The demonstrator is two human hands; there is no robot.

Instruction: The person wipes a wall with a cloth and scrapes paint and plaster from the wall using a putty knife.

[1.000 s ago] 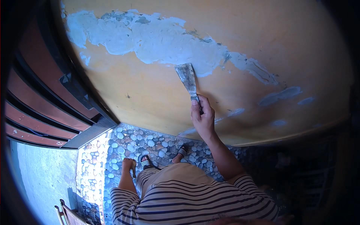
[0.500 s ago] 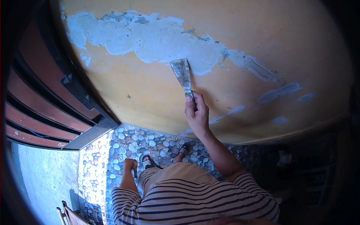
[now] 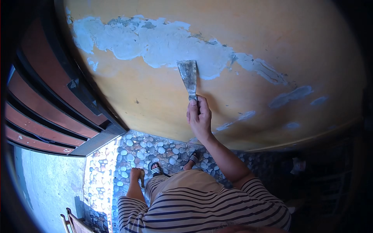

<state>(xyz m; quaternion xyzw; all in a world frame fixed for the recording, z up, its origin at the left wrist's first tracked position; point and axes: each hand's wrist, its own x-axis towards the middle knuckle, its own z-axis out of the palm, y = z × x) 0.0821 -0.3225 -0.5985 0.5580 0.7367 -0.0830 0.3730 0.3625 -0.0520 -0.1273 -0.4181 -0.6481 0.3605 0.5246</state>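
Note:
My right hand (image 3: 200,116) grips the handle of a putty knife (image 3: 188,75), its blade pointing up. The blade's wide end lies at the lower edge of a large pale putty patch (image 3: 163,44) on the yellow-orange wall (image 3: 155,93). Low at my side, my left hand (image 3: 135,173) is closed round a small, thin object (image 3: 142,179) that I cannot make out. Its fingers are small in view.
Smaller pale patches (image 3: 291,96) mark the wall at right. A red-brown slatted panel with a dark frame (image 3: 83,95) stands at left. Below are pebble-patterned flooring (image 3: 134,149), my sandalled feet (image 3: 155,169) and a wooden chair (image 3: 74,223). Dim objects lie at lower right.
My right hand and the putty knife have moved left and slightly up along the patch's lower edge. My left hand stays low, with its grip unchanged. The view has shifted slightly.

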